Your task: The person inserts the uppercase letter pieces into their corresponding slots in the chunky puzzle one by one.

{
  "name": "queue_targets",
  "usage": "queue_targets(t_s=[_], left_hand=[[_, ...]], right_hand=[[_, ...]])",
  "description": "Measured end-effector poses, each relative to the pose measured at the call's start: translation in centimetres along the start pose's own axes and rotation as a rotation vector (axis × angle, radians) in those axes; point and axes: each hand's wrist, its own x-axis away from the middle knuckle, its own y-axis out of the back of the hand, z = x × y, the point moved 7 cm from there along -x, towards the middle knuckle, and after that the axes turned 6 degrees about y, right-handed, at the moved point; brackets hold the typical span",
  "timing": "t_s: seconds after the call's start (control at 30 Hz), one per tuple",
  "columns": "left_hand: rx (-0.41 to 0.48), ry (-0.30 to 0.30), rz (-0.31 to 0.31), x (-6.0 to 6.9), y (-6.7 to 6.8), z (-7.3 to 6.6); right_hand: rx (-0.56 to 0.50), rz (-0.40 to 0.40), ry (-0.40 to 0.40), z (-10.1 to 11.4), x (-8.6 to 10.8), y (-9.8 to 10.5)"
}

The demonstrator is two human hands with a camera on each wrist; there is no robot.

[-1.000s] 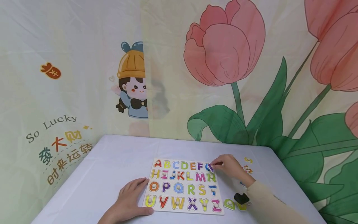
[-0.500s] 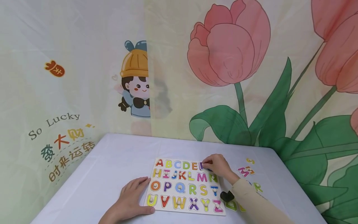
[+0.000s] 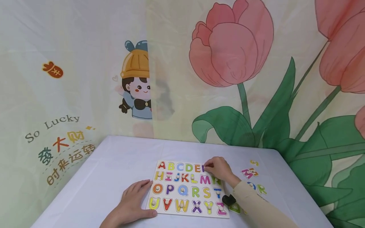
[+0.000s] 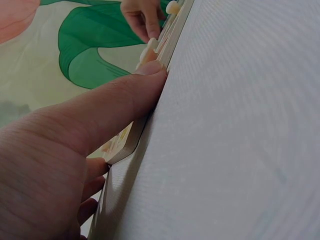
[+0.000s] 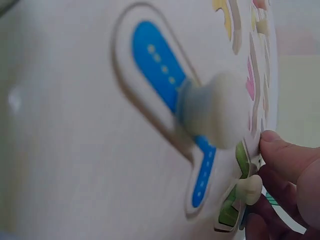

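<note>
A white alphabet puzzle board (image 3: 188,216) lies on the table, with knobbed letter pieces in several slots. My right hand (image 3: 220,169) is at the top row, pinching the purple letter F piece (image 3: 203,168), which the fingers mostly cover. The slot to its right is hidden behind the hand. In the right wrist view, the thumb and fingers are at the board beyond the blue T piece (image 5: 162,65) and the green N piece (image 5: 230,212). My left hand (image 3: 132,201) rests against the board's lower left corner, fingers along the left edge and thumb (image 4: 120,102) at the front edge.
Loose letter pieces lie right of the board: a pink M (image 3: 247,173), a green R (image 3: 261,189), a yellow S (image 3: 254,162) and others partly under the right sleeve (image 3: 256,202). A black object (image 3: 228,200) is beside that sleeve. A printed curtain (image 3: 171,79) hangs behind the table.
My right hand has moved left along the top row with the purple F piece, from over the G to the F slot. The left hand has stayed at the board's corner.
</note>
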Motion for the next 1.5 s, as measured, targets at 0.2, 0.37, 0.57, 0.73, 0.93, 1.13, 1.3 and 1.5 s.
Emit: queue_targets(t_s=[0.2, 0.37, 0.57, 0.73, 0.93, 1.13, 1.3, 1.5], left_hand=[[0.0, 0.006, 0.018, 0.1, -0.3, 0.0], [-0.008, -0.016, -0.003, 0.0, -0.1, 0.0], [-0.011, -0.02, -0.005, -0.1, 0.0, 0.1], [-0.01, -0.014, -0.003, -0.1, 0.1, 0.3], [-0.009, -0.018, -0.004, -0.1, 0.0, 0.2], [-0.013, -0.023, -0.006, -0.1, 0.0, 0.1], [-0.009, -0.02, -0.008, 0.1, 0.1, 0.0], [-0.01, -0.022, -0.009, 0.1, 0.1, 0.0]], right_hand=[[-0.006, 0.044, 0.016, -0.6, 0.7, 1.5], [0.042, 0.056, 0.123, -2.8, 2.1, 5.9], [0.085, -0.043, 0.023, -7.2, 5.1, 10.5], [0.152, -0.113, -0.11, -10.4, 7.6, 11.5], [0.164, -0.161, -0.186, -12.6, 8.9, 11.1], [0.147, -0.151, -0.251, -13.5, 8.8, 10.2], [0.139, -0.145, -0.238, -12.9, 8.4, 10.2], [0.16, -0.15, -0.15, -10.1, 7.8, 9.9]])
